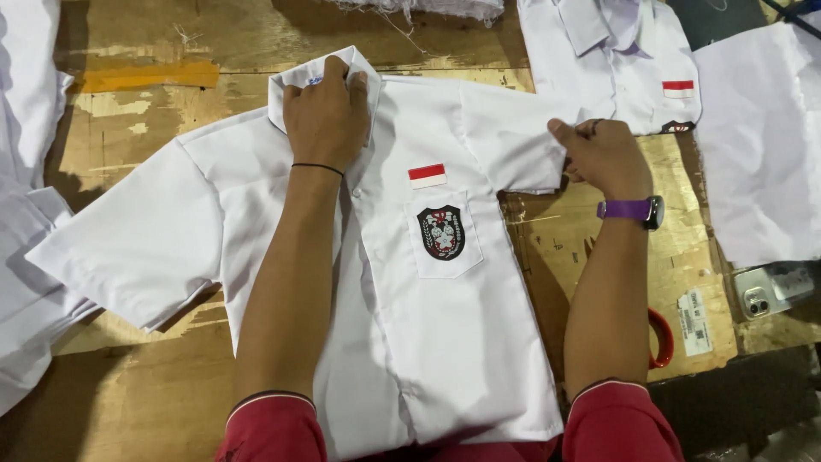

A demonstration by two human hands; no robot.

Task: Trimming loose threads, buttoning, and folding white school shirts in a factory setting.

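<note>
The head view is showing a white short-sleeved school shirt (428, 325) lying face up and buttoned on a worn plywood table (154, 402). The left hand (327, 115) is pressing flat on the collar, fingers together and not gripping. The right hand (603, 154) is pinching the edge of the shirt's sleeve, fingers closed on the cloth. Judging by this, smoothing is under way and no fold is made yet: both sleeves are lying spread out. Between the two hands, a small red-and-white rectangular patch (427, 175) is sitting above the chest pocket, which is carrying a black shield badge (441, 232). Beyond the right hand, a second white shirt (616, 77) is showing the same red-and-white patch. Nearer the person from that hand, a white barcode label (694, 322) and a phone (770, 291) are lying.
</note>
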